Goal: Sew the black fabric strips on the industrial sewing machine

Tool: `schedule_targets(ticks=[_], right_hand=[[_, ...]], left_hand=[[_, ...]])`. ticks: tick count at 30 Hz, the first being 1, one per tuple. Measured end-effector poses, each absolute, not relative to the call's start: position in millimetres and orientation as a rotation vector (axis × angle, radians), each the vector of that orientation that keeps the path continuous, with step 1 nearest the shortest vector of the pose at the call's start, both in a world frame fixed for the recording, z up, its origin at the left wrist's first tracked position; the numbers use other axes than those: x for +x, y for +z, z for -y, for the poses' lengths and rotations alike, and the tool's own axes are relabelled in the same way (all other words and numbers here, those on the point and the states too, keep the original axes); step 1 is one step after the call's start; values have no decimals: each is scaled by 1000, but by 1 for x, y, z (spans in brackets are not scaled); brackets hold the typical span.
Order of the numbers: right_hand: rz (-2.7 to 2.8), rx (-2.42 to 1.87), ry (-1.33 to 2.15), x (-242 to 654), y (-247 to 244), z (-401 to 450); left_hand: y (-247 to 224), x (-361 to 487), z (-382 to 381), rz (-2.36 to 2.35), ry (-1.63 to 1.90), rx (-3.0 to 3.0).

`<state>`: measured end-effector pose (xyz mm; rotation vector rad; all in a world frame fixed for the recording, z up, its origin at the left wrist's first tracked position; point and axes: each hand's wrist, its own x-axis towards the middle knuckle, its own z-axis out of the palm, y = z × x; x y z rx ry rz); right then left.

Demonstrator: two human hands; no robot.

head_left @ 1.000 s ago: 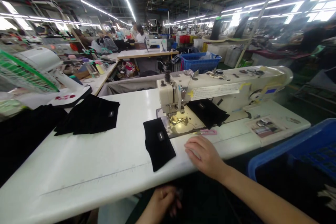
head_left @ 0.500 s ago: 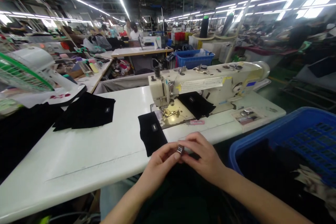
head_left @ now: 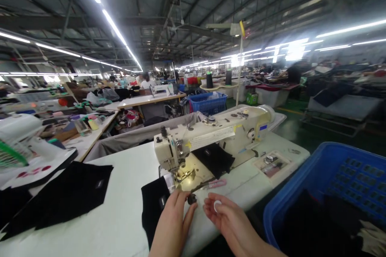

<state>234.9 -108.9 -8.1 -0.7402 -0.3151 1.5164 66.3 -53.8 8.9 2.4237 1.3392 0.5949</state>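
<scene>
My left hand (head_left: 172, 220) pinches a small dark metal bobbin case (head_left: 191, 198) between thumb and fingers, over the table edge in front of the sewing machine (head_left: 211, 130). Just right of it, apart from it, my right hand (head_left: 230, 219) has its fingers curled on a small pale round bobbin (head_left: 217, 206). Under and beside my left wrist lies a black fabric piece (head_left: 150, 204) with a small label. Another black piece (head_left: 212, 158) rests on the machine bed, beneath the arm. Between the hands and the needle area lies a pink-handled tool (head_left: 217, 183).
A blue plastic basket (head_left: 301, 176) holding dark cloth stands at the right. More black fabric (head_left: 75, 192) lies on the left of the white table (head_left: 123, 204), near a white fan (head_left: 21, 132). Small metal parts sit in a recessed tray (head_left: 273, 164).
Both hands were together on the metal piece near the table edge; now they are apart, each holding a small part. The camera view has tilted up and turned right.
</scene>
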Motion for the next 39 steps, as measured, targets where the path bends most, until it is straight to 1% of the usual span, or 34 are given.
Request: schedule_targets(ticks=[3, 5, 7, 11, 13, 15, 18, 22, 24, 26, 27, 30, 33, 39], right_hand=[[340, -759, 1361, 252, -7, 98], [380, -779, 1292, 263, 0, 92], [439, -813, 1224, 274, 13, 86], [556, -874, 1069, 294, 44, 74], [567, -895, 999, 302, 54, 69], [578, -898, 963, 309, 58, 67], [613, -909, 933, 319, 57, 66], [735, -972, 760, 333, 65, 56], [878, -999, 510, 340, 78, 44], [1046, -1023, 188, 348, 95, 28], [1102, -1026, 85, 352, 104, 18], [1253, -1030, -56, 359, 130, -13], [1491, -1053, -138, 360, 148, -39], [1883, -1149, -235, 353, 158, -60]], left_hand=[[7, 75, 38, -1508, 256, 2472], [27, 87, 31, -1504, 161, 2533], [66, 107, 22, -1418, 257, 2661], [163, 162, -18, -1253, 609, 2942], [196, 187, -46, -1329, 630, 2956], [212, 205, -70, -1305, 562, 2953], [217, 217, -91, -1239, 468, 2931], [229, 215, -98, -1278, 552, 2884], [241, 211, -96, -1266, 584, 2867], [249, 206, -91, -1204, 516, 2860], [249, 203, -86, -1168, 460, 2858], [238, 193, -65, -1114, 355, 2871], [219, 185, -45, -1108, 357, 2908], [202, 177, -34, -1171, 413, 2914]])
